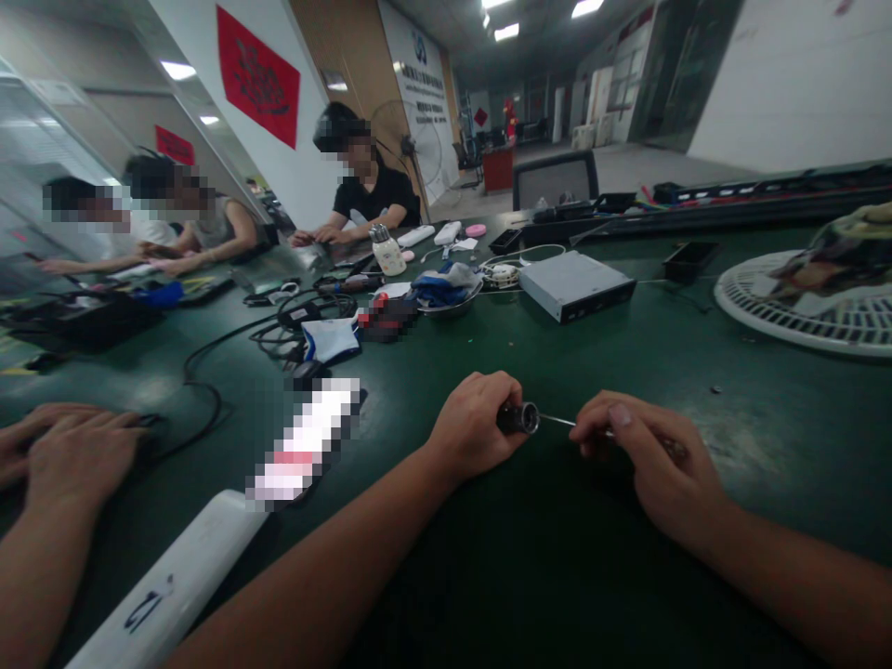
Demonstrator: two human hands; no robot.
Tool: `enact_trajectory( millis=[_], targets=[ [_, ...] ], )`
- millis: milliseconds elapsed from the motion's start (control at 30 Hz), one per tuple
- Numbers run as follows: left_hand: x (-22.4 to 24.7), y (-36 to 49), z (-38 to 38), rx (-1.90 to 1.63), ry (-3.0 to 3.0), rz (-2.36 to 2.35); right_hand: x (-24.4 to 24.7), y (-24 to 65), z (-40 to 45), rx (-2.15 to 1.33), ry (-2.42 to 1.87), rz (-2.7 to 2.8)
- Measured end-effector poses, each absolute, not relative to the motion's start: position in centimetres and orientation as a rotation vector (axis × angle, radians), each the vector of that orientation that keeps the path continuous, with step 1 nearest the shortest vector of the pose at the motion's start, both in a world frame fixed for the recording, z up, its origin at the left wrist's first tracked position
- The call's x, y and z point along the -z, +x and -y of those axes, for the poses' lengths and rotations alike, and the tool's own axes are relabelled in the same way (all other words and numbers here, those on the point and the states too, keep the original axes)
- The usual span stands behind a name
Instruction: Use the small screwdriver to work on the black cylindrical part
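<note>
The left hand (478, 423) is curled around a short dark tube (512, 418), whose round metal end faces right, near the middle of the table (404, 400). The right hand (648, 455) pinches a thin tool (557, 421), its thumb pressed over the handle. The tool's bare shaft points left at the tube's rim; whether its tip touches cannot be told.

The likeliest trouble seems a slip: if pushed hard at a slant, the tip could skid off the round rim and jab the left fingers. A loose hold might also let the tube twist. Any small part coming out could be hard to find on the dark surface, like the dark bit (715, 389) farther right. The left forearm lies just beside a phone (313, 437) and a white bar (167, 576), so a sudden jerk might nudge either one.
</note>
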State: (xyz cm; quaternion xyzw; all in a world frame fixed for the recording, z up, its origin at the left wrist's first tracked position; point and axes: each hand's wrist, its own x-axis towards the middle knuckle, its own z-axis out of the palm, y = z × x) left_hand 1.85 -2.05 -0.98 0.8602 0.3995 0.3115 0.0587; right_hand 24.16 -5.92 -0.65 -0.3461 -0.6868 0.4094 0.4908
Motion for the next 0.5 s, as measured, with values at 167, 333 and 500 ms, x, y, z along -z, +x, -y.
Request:
enact_trajectory(
  millis=[167, 333, 500],
  targets=[
    [1.04, 1.85, 2.01, -0.954, 2.623, -1.197, 0.55, 24.37, 5.97, -1.032, -0.759, 1.71],
    [1.12, 1.86, 1.98, -0.936, 2.617, -1.218, 0.42, 24.42, 6.02, -1.051, -0.725, 1.76],
    [1.09, 1.87, 1.98, -0.93, 2.616, -1.208, 0.58, 24.26, 5.95, -0.965, -0.862, 1.688]
  ],
)
